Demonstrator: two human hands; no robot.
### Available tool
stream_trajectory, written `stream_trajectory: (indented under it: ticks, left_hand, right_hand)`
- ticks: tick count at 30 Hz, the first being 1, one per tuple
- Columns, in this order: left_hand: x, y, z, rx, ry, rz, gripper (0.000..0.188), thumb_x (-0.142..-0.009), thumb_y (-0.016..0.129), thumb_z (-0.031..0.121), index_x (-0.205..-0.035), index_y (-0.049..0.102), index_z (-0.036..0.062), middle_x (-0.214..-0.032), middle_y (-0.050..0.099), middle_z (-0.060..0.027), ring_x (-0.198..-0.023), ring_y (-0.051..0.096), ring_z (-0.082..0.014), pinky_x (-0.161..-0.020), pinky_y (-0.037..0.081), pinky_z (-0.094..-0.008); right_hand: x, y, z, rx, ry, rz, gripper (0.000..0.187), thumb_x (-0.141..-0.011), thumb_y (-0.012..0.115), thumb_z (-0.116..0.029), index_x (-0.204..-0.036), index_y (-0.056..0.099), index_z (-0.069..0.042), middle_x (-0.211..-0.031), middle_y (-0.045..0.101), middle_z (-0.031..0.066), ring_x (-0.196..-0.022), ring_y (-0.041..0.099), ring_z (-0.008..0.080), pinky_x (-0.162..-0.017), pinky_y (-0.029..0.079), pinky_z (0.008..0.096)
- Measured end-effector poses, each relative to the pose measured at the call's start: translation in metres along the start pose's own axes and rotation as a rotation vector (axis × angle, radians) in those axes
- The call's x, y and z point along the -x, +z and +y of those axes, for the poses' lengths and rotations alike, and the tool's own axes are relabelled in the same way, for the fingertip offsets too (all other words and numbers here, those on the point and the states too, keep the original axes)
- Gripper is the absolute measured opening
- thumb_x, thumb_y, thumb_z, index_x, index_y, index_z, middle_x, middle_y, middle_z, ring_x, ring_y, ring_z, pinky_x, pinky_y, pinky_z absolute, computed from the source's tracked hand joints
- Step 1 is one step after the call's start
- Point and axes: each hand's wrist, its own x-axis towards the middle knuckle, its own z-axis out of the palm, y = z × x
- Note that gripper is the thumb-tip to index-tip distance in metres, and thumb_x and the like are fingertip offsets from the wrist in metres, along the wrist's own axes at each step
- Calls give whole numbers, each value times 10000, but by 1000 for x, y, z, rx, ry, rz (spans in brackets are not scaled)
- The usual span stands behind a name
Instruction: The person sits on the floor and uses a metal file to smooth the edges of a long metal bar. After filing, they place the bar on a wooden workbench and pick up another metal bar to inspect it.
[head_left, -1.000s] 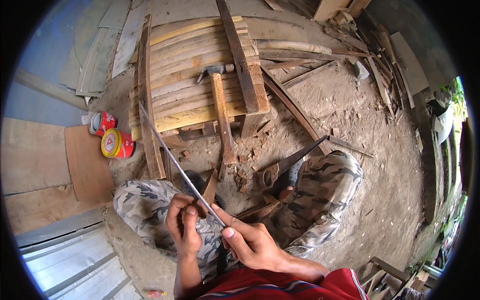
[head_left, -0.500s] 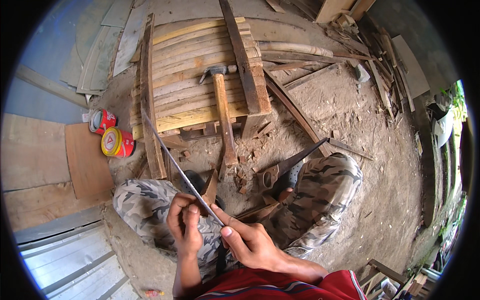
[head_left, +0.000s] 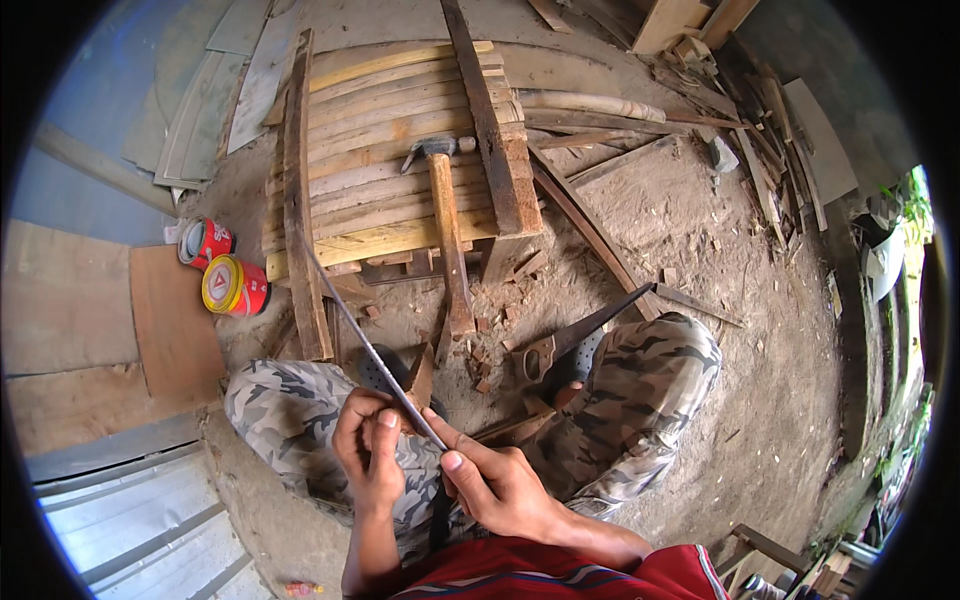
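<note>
A seated person's left hand [head_left: 368,455] and right hand [head_left: 497,487] both pinch the near end of a long, thin metal strip [head_left: 365,340], fingers closed on it above camouflage-clad knees. The strip slants away toward a hammer [head_left: 445,225] lying on a wooden slat panel [head_left: 385,150]; a handsaw [head_left: 580,335] lies on the dirt beside the right knee.
</note>
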Motion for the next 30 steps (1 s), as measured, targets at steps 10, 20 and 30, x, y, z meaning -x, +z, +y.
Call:
stream_trajectory:
  ticks: [10, 20, 30]
  left_hand:
    - [-2, 1, -2, 88, 36, -7, 161, -966, 588, 133, -910, 530, -7, -838, 546, -44, -720, 501, -89, -659, 413, -256]
    - [-1, -2, -4, 82, 2, 53, 239, -945, 610, 216, -869, 530, 4, -846, 529, -42, -721, 461, -90, -668, 370, -248]
    - [-2, -3, -11, 33, 79, 20, 236, -949, 591, 218, -856, 531, 10, -817, 523, -39, -712, 460, -107, -666, 362, -259]
  right_hand:
    - [5, 2, -7, -48, -34, 16, 475, -1078, 452, -185, -1521, 395, -23, -636, 552, 11, -544, 520, 77, -556, 473, 255]
    - [5, 1, -1, -95, 16, -3, 495, -1066, 474, -173, -1530, 375, -31, -579, 513, 62, -527, 500, 97, -563, 471, 272]
    - [6, 1, -5, -104, 136, -35, 493, -1060, 484, -162, -1526, 383, -35, -610, 550, 83, -554, 531, 112, -581, 487, 283]
